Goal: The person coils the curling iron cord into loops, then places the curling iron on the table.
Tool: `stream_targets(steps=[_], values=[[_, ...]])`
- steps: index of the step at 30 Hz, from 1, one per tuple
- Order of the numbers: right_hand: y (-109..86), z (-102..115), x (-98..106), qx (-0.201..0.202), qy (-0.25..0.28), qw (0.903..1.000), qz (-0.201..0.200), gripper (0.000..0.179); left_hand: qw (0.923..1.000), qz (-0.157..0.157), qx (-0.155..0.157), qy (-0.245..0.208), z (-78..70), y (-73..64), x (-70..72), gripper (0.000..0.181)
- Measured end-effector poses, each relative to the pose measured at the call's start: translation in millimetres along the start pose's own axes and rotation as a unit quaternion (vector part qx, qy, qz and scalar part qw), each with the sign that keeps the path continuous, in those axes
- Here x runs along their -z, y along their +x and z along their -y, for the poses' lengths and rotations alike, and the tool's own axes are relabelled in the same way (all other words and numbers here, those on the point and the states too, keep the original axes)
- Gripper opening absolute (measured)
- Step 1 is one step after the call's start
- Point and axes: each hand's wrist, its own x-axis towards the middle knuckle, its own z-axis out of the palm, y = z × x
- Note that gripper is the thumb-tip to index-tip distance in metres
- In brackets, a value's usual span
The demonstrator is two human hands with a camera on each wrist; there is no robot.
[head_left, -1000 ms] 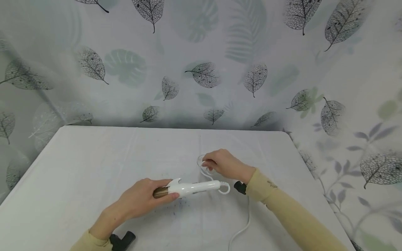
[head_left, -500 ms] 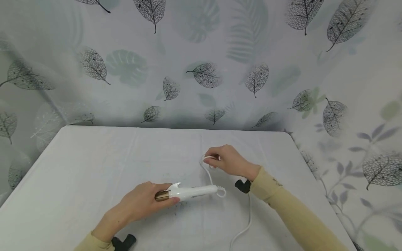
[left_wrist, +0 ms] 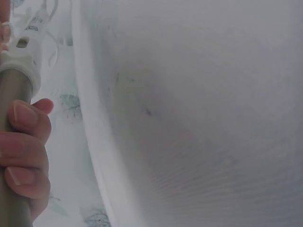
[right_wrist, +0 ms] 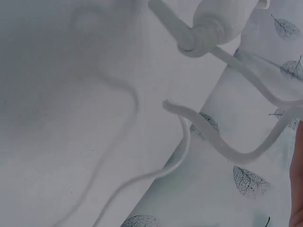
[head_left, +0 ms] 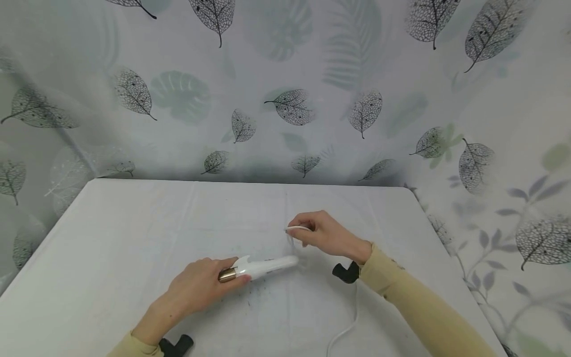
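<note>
A curling iron with a white handle (head_left: 267, 267) and a gold-brown barrel (left_wrist: 13, 94) is held above the table. My left hand (head_left: 196, 283) grips it by the barrel; in the left wrist view the fingers (left_wrist: 28, 153) curl round the metal. Further right, my right hand (head_left: 329, 237) pinches the white cord (head_left: 300, 228) between thumb and fingers. In the right wrist view, the handle's cord end (right_wrist: 201, 40) shows at the top and the cord bends toward the hand, mostly out of frame. The cord's far end is out of view.
A white-covered table (head_left: 147, 223) lies beneath, with small dark marks near the curling iron. A length of cord (head_left: 345, 329) trails toward the front edge. Leaf-patterned curtains (head_left: 285, 74) stand behind and beside the table. Black wrist mounts (head_left: 176, 345) sit at both wrists.
The right hand has gathered the cord, lifting slightly and then dipping. The handle's cord end has swung left and tilted a little upward. The left hand keeps its hold on the barrel.
</note>
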Motion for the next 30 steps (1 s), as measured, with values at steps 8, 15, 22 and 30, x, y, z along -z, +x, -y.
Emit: stream_targets(steps=[8,15,22,30], values=[[-8.4,6.1,-1.7,0.004,0.012,0.9993,0.035,0.024,0.9981,-0.025,0.053,0.018,4.9,0.3,1.5,0.053],[-17.1,9.2,-5.3,0.035,0.020,0.9965,0.074,0.035,0.9959,-0.045,0.076,0.017,7.7,1.1,5.9,0.077],[-17.7,5.0,-18.6,0.091,0.005,0.9861,0.138,0.028,0.9952,-0.068,0.069,0.015,8.9,3.9,7.2,0.073],[-15.8,0.0,-28.2,0.149,-0.006,0.9759,0.159,0.029,0.9929,-0.080,0.088,0.006,9.5,3.6,8.9,0.084]])
